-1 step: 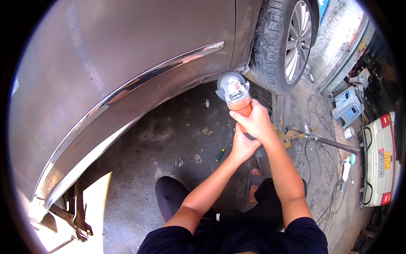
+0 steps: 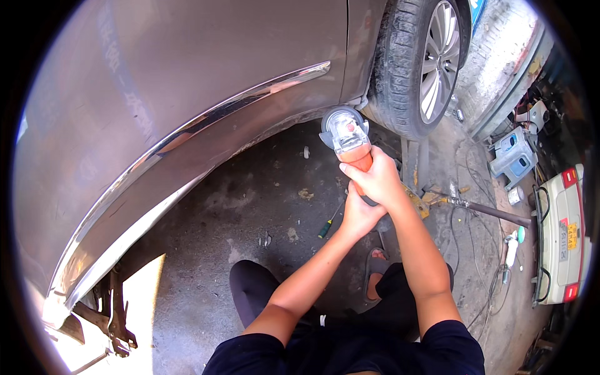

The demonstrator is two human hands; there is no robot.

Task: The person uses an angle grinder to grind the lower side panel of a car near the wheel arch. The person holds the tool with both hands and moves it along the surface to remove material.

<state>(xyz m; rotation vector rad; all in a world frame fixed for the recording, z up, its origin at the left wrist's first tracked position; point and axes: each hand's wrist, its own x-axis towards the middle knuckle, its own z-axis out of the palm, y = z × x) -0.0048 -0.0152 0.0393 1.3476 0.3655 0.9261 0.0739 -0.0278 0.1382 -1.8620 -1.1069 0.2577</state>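
Nothing has visibly moved since the earlier frame: the grinder (image 2: 351, 139) stays just below and left of the wheel (image 2: 400, 69). The right hand (image 2: 379, 179) is closed around its orange body; the left hand (image 2: 361, 215) curls round its rear end, fingers partly hidden. Farther below the wheel lies a screwdriver (image 2: 325, 229); right of it, a stool (image 2: 514, 156).
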